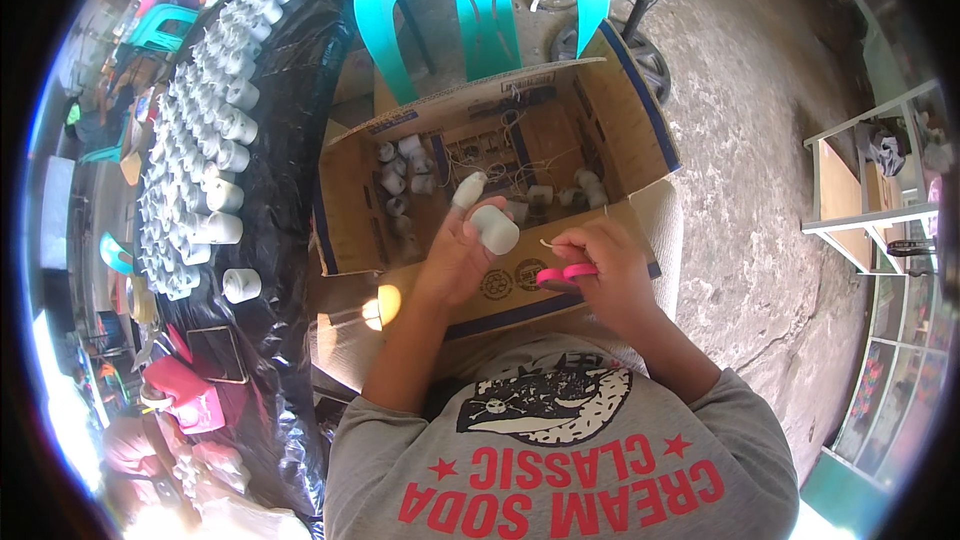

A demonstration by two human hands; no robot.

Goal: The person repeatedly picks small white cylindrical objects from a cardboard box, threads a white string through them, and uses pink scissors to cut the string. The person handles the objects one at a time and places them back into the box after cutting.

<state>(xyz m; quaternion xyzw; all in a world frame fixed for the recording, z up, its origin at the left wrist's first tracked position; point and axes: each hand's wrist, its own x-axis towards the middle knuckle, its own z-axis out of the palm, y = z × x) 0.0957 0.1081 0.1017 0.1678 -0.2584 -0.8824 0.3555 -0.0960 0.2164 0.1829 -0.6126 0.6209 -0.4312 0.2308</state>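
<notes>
Squat white cylinder (494, 230): held in left hand (457, 258) over brown cardboard box (630, 125) at twelve o'clock; long axis was unclear. Pink-handled scissors (578, 270): gripped by right hand (610, 265), loops pointed toward nine.

So the white piece (494, 230) in the left hand (455, 265) looks smooth and matt, while the pink handles (579, 269) in the right hand (612, 265) are shiny plastic. Box (632, 130) under the hands is matt cardboard, the black sheeting (285, 280) left of them is crinkly glossy plastic, and the floor (745, 230) on their right is rough concrete.
</notes>
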